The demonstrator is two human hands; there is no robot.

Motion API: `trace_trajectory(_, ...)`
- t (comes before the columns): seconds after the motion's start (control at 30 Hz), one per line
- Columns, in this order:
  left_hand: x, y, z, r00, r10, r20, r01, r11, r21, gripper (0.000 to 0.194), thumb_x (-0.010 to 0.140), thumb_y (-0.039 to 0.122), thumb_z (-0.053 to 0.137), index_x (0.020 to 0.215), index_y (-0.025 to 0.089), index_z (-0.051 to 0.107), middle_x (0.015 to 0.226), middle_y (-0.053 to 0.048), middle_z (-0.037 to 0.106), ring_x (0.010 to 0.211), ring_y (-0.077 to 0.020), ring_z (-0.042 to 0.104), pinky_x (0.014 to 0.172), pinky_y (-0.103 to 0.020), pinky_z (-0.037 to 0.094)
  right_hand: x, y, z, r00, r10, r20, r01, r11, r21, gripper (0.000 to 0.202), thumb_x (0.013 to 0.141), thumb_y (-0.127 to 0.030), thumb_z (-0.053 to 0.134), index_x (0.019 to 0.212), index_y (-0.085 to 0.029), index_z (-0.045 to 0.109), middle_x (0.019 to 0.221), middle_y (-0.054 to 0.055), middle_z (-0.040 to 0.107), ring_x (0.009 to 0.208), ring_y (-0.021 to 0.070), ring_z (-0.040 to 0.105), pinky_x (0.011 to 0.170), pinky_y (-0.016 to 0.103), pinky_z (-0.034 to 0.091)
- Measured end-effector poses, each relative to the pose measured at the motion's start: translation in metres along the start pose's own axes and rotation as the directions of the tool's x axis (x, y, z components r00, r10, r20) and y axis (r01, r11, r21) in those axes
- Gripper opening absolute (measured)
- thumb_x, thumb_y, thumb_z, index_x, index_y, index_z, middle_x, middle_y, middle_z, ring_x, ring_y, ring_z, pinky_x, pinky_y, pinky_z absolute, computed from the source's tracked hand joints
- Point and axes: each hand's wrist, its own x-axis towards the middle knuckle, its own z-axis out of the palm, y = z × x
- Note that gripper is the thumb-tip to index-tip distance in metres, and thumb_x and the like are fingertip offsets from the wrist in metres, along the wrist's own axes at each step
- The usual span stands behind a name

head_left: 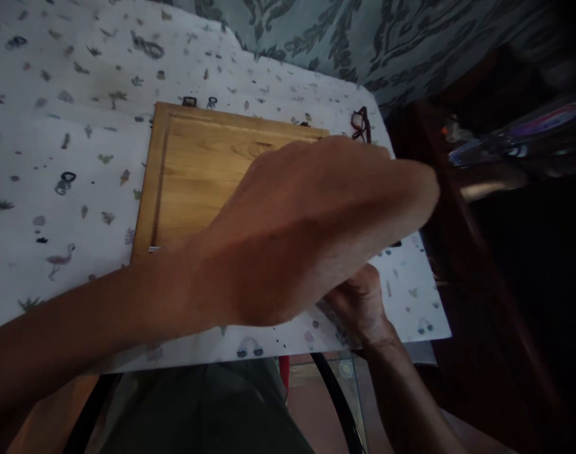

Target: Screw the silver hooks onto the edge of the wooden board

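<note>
My left hand reaches across from the lower left, close to the camera, its fingers stretched toward the right past the table's edge; what the fingertips touch is hidden. It covers the right part of a wooden cutting board that lies flat on a white tablecloth printed with small figures. My right hand sits beneath the left hand at the table's near right corner, fingers curled; whether it holds anything is hidden.
A patterned grey-green curtain hangs behind the table. Dark wooden furniture stands to the right, with a blurred colourful object on it. A pair of dark glasses lies near the table's far right edge.
</note>
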Motion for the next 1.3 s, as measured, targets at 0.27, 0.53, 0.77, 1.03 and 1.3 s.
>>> trace_trajectory(0.27,0.0,0.001,0.001,0.999,0.021,-0.026,-0.02,1.0,0.018,0.035,0.107,0.023,0.045,0.091,0.015,0.075,0.075,0.004,0.061,0.068,-0.0081,0.054,0.063,-0.028,0.037,0.001,-0.005,-0.004,0.982,-0.188,-0.016,0.185,0.975,-0.123,0.03,0.094,-0.01,0.061,0.102,-0.029,0.082,0.08,0.001,0.067,0.069,0.0134,0.064,0.059,0.025,0.053)
trace_trajectory(0.53,0.005,0.006,0.0,0.996,-0.074,0.047,0.071,0.996,0.061,0.028,0.105,0.029,0.056,0.097,0.014,0.078,0.075,0.002,0.064,0.07,-0.0128,0.061,0.061,-0.029,0.039,-0.005,-0.004,-0.003,0.989,-0.143,-0.021,0.14,0.983,-0.123,0.026,0.093,-0.011,0.061,0.097,-0.027,0.082,0.078,0.002,0.065,0.067,0.0136,0.061,0.059,0.026,0.053)
trace_trajectory(0.77,0.0,0.002,-0.001,1.0,0.0,0.003,-0.001,1.0,0.027,0.034,0.109,0.027,0.046,0.095,0.019,0.076,0.077,0.001,0.067,0.068,-0.0125,0.06,0.061,-0.029,0.042,-0.005,-0.002,0.0,0.988,-0.145,-0.046,0.141,0.987,-0.075,0.024,0.092,-0.01,0.063,0.088,-0.025,0.081,0.077,0.001,0.066,0.068,0.0129,0.062,0.061,0.025,0.054)
trace_trajectory(1.03,-0.002,-0.002,0.002,0.997,0.076,-0.026,-0.074,0.996,0.054,0.031,0.106,0.02,0.048,0.087,0.015,0.072,0.076,0.002,0.058,0.068,-0.0104,0.053,0.063,-0.029,0.037,-0.005,-0.001,0.0,0.992,-0.12,-0.049,0.119,0.993,-0.015,0.023,0.092,-0.009,0.064,0.089,-0.026,0.079,0.076,-0.001,0.065,0.064,0.0108,0.059,0.06,0.024,0.051)
trace_trajectory(1.3,0.007,0.008,0.0,0.992,-0.086,0.097,0.075,0.99,0.117,0.035,0.108,0.023,0.045,0.094,0.015,0.075,0.082,0.0,0.068,0.075,-0.0154,0.065,0.066,-0.032,0.045,-0.008,-0.003,0.0,0.997,-0.078,-0.028,0.077,0.995,-0.065,0.029,0.096,-0.013,0.06,0.106,-0.029,0.082,0.082,0.001,0.069,0.072,0.0146,0.066,0.063,0.027,0.055)
